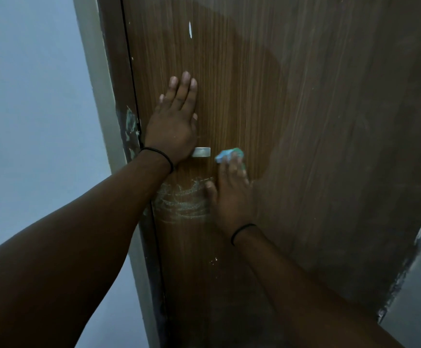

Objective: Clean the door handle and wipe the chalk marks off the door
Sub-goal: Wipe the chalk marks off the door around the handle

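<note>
Two forearms reach to brown door: left hand flat, fingers straight, bracing above metal handle; right hand presses blue-green cloth beside chalk marks w/ fingers slightly curled; best to wipe leftward, firm pressure.

No text, label or number can be read anywhere

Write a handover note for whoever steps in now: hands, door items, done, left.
Left hand: flat, fingers straight, pressing the brown wood-grain door just above the silver metal door handle, partly covering it.
Right hand: pressing a crumpled blue-green cloth to the door, right of the handle.
Done: cannot tell whether the handle is clean.
Left: white chalk smears below the handle, and a white streak higher up.
</note>
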`<state>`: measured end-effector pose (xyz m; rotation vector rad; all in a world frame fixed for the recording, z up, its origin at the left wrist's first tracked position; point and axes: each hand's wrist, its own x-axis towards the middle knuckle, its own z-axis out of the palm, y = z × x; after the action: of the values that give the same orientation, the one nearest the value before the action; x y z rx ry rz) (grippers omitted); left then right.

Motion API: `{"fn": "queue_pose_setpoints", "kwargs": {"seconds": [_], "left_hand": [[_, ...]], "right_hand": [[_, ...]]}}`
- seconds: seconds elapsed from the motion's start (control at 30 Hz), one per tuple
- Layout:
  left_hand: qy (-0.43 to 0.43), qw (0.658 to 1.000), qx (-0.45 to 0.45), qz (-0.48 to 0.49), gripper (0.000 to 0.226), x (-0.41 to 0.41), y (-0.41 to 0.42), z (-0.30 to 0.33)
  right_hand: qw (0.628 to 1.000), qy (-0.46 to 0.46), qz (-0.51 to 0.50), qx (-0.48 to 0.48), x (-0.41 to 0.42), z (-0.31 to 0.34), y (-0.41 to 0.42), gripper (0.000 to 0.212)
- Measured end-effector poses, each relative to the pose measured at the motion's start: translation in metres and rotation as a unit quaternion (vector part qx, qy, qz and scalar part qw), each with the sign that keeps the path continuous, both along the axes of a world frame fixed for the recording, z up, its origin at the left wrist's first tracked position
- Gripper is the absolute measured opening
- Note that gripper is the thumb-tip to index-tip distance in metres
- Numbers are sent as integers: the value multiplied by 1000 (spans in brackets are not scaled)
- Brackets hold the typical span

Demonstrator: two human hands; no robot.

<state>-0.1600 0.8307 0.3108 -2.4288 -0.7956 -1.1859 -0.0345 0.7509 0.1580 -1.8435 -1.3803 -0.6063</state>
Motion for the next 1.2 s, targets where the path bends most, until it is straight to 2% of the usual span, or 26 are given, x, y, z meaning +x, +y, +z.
{"fn": "queue_pose_setpoints", "kwargs": {"seconds": [0.07,0.13,0.2,0.3,0.37,0.43,0.5,0.6,0.67,0.83,0.93,1.07,1.13,1.2], "left_hand": [[8,1000,0,0,60,-2,0,0],[13,1000,-5,-3,60,-4,0,1],[13,1000,-11,-6,59,-5,-1,1],[7,1000,-11,-7,59,-5,-3,-2],[1,1000,-14,-7,59,-4,-4,-3],[1,1000,-19,-6,59,-3,-4,-4],[6,1000,-19,-4,59,-5,-5,-3],[21,1000,-18,-1,59,-9,-5,-4],[29,999,-17,-1,59,-13,-4,-4],[18,1000,-13,5,59,-10,-4,-10],[8,1000,-13,10,59,-6,-5,-12],[25,999,-14,20,58,-14,-5,-17],[40,999,-7,24,58,-19,-5,-20],[45,999,-4,20,58,-20,-5,-21]], "right_hand": [[995,-78,53,-42,-7,-6,5,66],[990,-101,73,-64,0,-17,0,65],[995,-65,47,-57,18,-29,-14,62],[998,47,-39,-4,41,-32,-32,62],[996,76,-49,21,38,-20,-27,64],[998,47,-23,20,21,-7,-14,66],[999,-24,25,-6,0,-3,2,66],[991,-89,84,-59,-15,-21,8,64],[992,-79,72,-65,-2,-33,-3,62],[999,35,-31,-1,39,-18,-27,63],[1000,15,-3,19,20,-3,-11,65],[989,-102,77,-76,-6,-28,2,66],[990,-94,71,-83,4,-42,-7,64],[998,-36,28,-51,18,-41,-19,62]]}}
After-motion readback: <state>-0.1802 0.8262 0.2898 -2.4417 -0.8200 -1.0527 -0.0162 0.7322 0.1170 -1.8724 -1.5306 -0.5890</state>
